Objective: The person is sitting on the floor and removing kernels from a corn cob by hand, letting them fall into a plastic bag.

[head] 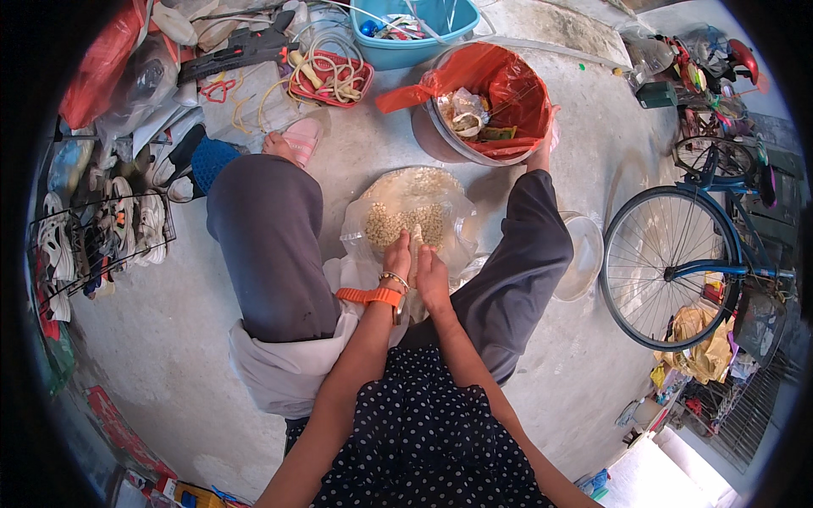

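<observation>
In front of me, between my knees, sits a clear plastic bag (457, 219) spread wide around a heap of pale yellow kernels (387, 227), which look like dried corn. My left hand (397, 259), with a beaded bracelet and an orange-strapped watch at the wrist, is over the near side of the bag. Close beside it is my right hand (433, 278). Both hands hold a narrow pale piece (416, 244) between them, which looks like a corn cob. Its lower part is hidden by my fingers.
Beyond the bag stands a bucket (438, 136) lined with a red plastic bag, holding scraps. A blue basin (406, 54) and a red basket of cord (333, 76) lie farther off. At right are a round lid-like dish (581, 254) and a bicycle (670, 270); a shoe rack (120, 232) stands left.
</observation>
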`<state>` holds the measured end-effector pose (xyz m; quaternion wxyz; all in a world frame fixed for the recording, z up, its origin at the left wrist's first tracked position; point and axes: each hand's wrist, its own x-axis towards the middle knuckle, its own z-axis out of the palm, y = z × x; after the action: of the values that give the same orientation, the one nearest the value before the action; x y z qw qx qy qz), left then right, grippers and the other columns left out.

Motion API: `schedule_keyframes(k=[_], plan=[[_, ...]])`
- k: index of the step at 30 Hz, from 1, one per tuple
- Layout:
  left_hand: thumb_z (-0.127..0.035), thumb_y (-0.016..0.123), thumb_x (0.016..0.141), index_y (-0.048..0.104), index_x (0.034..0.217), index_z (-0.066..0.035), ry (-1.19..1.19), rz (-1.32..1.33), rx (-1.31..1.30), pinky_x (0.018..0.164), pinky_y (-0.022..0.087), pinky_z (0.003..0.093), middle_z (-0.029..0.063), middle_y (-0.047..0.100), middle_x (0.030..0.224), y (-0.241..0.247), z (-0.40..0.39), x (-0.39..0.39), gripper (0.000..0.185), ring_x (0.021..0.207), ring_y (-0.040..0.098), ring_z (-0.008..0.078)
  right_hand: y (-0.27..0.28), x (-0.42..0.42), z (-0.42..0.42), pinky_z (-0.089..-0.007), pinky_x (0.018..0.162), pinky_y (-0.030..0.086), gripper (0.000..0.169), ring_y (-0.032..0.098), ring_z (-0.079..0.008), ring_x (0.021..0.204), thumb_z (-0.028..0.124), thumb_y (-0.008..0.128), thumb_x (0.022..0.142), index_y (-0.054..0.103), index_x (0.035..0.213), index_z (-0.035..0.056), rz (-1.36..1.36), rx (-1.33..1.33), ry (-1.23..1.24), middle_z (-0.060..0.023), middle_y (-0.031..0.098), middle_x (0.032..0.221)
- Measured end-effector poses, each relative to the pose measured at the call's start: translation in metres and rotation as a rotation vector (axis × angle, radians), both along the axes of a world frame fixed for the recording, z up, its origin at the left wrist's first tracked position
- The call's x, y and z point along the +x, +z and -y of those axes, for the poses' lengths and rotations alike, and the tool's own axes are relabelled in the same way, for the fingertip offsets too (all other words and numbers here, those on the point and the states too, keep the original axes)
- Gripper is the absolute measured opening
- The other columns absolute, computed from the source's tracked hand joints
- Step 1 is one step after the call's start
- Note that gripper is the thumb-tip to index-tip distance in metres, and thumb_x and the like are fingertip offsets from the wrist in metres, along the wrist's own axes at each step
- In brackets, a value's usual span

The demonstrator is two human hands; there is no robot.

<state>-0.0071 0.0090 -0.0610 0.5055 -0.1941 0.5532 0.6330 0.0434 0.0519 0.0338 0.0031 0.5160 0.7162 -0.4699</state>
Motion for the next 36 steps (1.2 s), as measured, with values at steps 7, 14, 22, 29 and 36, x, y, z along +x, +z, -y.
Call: schedule_keyframes(k=[7,14,22,29,36], plan=[[-0.028,0.046,0.085,0.057,0.085,0.002,0.149,0.045,0.029,0.063,0.04,0.025,0.0023,0.055,0.075,0.005,-0.009,0.005,0.032,0.067,0.048,0.0105,-0.012,0.004,-0.006,-0.0356,0.068,0.04,0.046,0.053,-0.0252,0.071,0.032,0.032,0.089,0.054,0.085,-0.0085,-0.015,-0.033,-0.084,-0.0238,0.056,0.073],[-0.026,0.046,0.085,0.055,0.084,0.002,-0.041,-0.4,0.016,0.063,0.041,0.0257,0.0037,0.055,0.072,0.023,-0.003,0.007,0.03,0.067,0.048,0.011,-0.001,-0.003,-0.002,-0.0436,0.065,0.041,0.044,0.054,-0.0399,0.074,0.033,0.03,0.089,0.054,0.086,-0.0035,0.036,0.034,0.022,-0.0267,0.055,0.075],[-0.027,0.042,0.086,0.056,0.089,0.003,0.005,-0.521,-0.152,0.067,0.043,0.0297,0.0093,0.058,0.077,0.038,-0.005,0.01,0.033,0.072,0.053,0.0168,0.004,-0.003,-0.002,-0.0481,0.064,0.039,0.046,0.051,-0.0451,0.075,0.032,0.028,0.089,0.054,0.08,-0.0052,0.139,0.086,0.095,-0.0302,0.053,0.072],[-0.027,0.039,0.088,0.051,0.107,0.003,-0.017,-0.281,-0.022,0.083,0.039,0.027,0.0108,0.055,0.103,0.032,-0.001,0.007,0.038,0.094,0.051,0.0169,0.004,-0.004,-0.005,-0.0473,0.065,0.04,0.049,0.052,-0.0444,0.077,0.033,0.028,0.089,0.055,0.082,-0.0073,0.146,0.053,0.043,-0.0302,0.054,0.075],[-0.028,0.043,0.087,0.049,0.11,0.002,-0.033,-0.413,-0.026,0.083,0.039,0.0267,0.01,0.054,0.104,0.021,-0.004,0.014,0.039,0.095,0.05,0.0162,-0.004,-0.005,-0.007,-0.047,0.064,0.042,0.045,0.054,-0.0431,0.072,0.033,0.031,0.088,0.057,0.083,-0.0042,0.055,0.085,-0.041,-0.0282,0.055,0.072]])
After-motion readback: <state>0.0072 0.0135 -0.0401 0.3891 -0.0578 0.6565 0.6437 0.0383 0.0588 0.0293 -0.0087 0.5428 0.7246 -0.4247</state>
